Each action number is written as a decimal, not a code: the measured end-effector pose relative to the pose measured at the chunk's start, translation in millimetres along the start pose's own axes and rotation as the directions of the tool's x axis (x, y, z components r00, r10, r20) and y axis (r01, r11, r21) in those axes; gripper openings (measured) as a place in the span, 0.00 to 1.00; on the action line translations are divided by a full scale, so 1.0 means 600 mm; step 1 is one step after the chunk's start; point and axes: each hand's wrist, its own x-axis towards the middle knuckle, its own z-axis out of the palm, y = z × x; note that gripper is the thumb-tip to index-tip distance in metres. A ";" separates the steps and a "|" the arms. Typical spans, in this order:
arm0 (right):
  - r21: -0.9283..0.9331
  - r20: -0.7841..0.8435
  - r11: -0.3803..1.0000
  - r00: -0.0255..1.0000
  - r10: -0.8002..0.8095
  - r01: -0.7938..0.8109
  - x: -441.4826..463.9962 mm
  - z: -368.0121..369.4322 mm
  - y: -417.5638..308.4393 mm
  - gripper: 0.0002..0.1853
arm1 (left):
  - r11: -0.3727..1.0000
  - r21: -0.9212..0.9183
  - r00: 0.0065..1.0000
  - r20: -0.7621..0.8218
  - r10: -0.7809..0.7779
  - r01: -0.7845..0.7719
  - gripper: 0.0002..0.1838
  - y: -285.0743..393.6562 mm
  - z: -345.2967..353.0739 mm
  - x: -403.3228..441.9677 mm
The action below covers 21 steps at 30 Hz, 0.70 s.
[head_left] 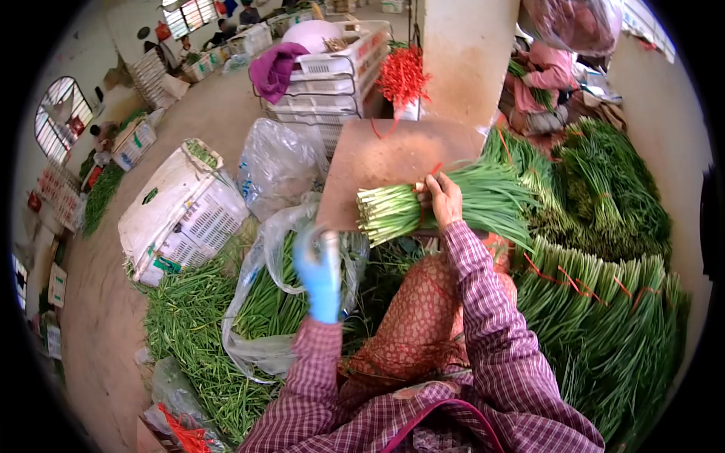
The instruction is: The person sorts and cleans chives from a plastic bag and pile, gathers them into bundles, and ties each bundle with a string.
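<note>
We see soft, fairly bright light, with the arched window point(63, 119) at the far left glowing pale. Glints streak the clear plastic bag point(281, 162), while dark shadow lies below the board point(355, 170). The gloved left hand point(317, 272) is badly blurred; the bunch of greens point(483, 195) looks crisp. Distant crates point(136, 145) seem soft, and we find bent, stretched edges fading into black corners.

Your one head camera looks down and ahead, close over your left hand point(319, 272) and right hand point(445, 200).
</note>
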 end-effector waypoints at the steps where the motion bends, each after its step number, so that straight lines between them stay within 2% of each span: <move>1: 0.164 0.006 0.986 1.000 -0.015 0.014 -0.014 0.008 -0.029 0.12 | 0.957 -0.168 0.971 0.011 -0.239 0.238 0.17 0.019 -0.040 -0.009; 2: 0.222 0.015 0.975 1.000 0.001 -0.004 -0.028 0.012 -0.065 0.11 | 0.843 -0.314 0.891 0.021 -0.453 0.436 0.18 0.039 -0.080 -0.019; 3: 0.281 0.028 0.959 1.000 0.014 -0.021 -0.041 0.013 -0.101 0.11 | 0.686 -0.462 0.815 0.167 -0.554 0.562 0.24 0.043 -0.099 -0.038; 4: 0.315 0.052 0.948 0.999 0.016 -0.032 -0.048 0.010 -0.127 0.10 | 0.222 -0.660 0.685 0.609 -0.400 0.717 0.28 -0.028 -0.085 -0.069; 5: 0.353 0.094 0.934 0.995 0.023 -0.054 -0.056 0.010 -0.158 0.10 | -0.278 -0.515 0.536 0.844 0.001 0.811 0.32 -0.095 -0.064 -0.089; 7: 0.432 0.194 0.901 0.979 -0.057 -0.033 -0.065 0.017 -0.193 0.10 | -0.307 -0.349 0.425 0.875 0.230 0.885 0.42 -0.016 -0.014 -0.095; 9: 0.557 0.279 0.830 0.948 -0.156 -0.028 -0.076 0.029 -0.217 0.10 | -0.196 -0.397 0.442 0.831 0.339 0.897 0.48 0.070 0.020 -0.085; 10: 0.561 0.315 0.827 0.935 -0.164 -0.044 -0.089 0.034 -0.235 0.10 | -0.238 -0.402 0.462 0.825 0.324 0.884 0.50 0.083 0.038 -0.080; 11: 0.581 0.377 0.811 0.906 -0.194 -0.068 -0.099 0.037 -0.242 0.11 | -0.259 -0.450 0.511 0.819 0.260 0.854 0.50 0.090 0.050 -0.064; 12: 0.544 0.423 0.837 0.881 -0.210 -0.061 -0.110 0.038 -0.247 0.11 | -0.260 -0.452 0.512 0.819 0.260 0.853 0.50 0.101 0.049 -0.042; 13: 0.504 0.471 0.862 0.854 -0.221 -0.055 -0.121 0.036 -0.253 0.11 | -0.201 -0.560 0.591 0.790 0.162 0.804 0.50 0.109 0.041 -0.016; 14: 0.349 0.543 0.937 0.815 -0.205 0.003 -0.134 0.024 -0.271 0.11 | -0.131 -0.655 0.666 0.743 0.066 0.744 0.49 0.116 0.029 0.012; 15: 0.269 0.602 0.963 0.779 -0.177 0.010 -0.139 0.018 -0.273 0.11 | -0.051 -0.733 0.732 0.681 -0.028 0.679 0.49 0.118 0.016 0.040; 17: 0.121 0.697 0.991 0.715 -0.049 -0.050 -0.144 0.002 -0.280 0.10 | 0.144 -0.827 0.835 0.514 -0.195 0.543 0.48 0.109 -0.007 0.087; 19: 0.186 0.651 0.964 0.758 0.025 -0.191 -0.122 -0.005 -0.245 0.11 | 0.331 -0.867 0.924 0.380 -0.045 0.373 0.38 0.078 -0.003 0.139; 20: 0.088 0.579 0.992 0.815 0.022 -0.089 -0.103 -0.009 -0.238 0.11 | 0.348 -0.864 0.909 0.410 0.066 0.364 0.36 0.072 -0.003 0.174; 21: 0.130 0.533 0.984 0.845 0.034 -0.122 -0.085 -0.005 -0.234 0.12 | 0.364 -0.860 0.881 0.440 0.173 0.358 0.33 0.069 0.001 0.208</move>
